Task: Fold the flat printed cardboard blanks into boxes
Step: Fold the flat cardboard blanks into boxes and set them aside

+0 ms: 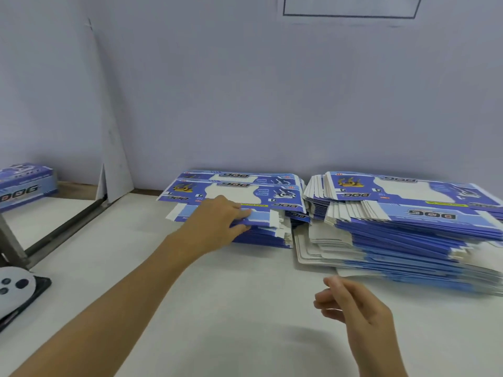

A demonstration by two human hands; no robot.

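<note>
Left hand (220,216) outstretched, fingers pinched; right hand (353,306) loosely curled, free

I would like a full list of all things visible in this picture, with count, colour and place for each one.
left stack of flat blanks: one, blue and white, table centre, by the wall.
right stack of flat blanks: one, taller, blue and white, table right.
folded box: one, blue and white, far left.
white board: one, leaning in the left corner.
metal frame: one, grey, left on the table.
white device with dark buttons: one, left edge.
table: one, white.
left hand: gripping the front flap of the left stack's top blank.
right hand: empty, loosely curled above the table.
</note>
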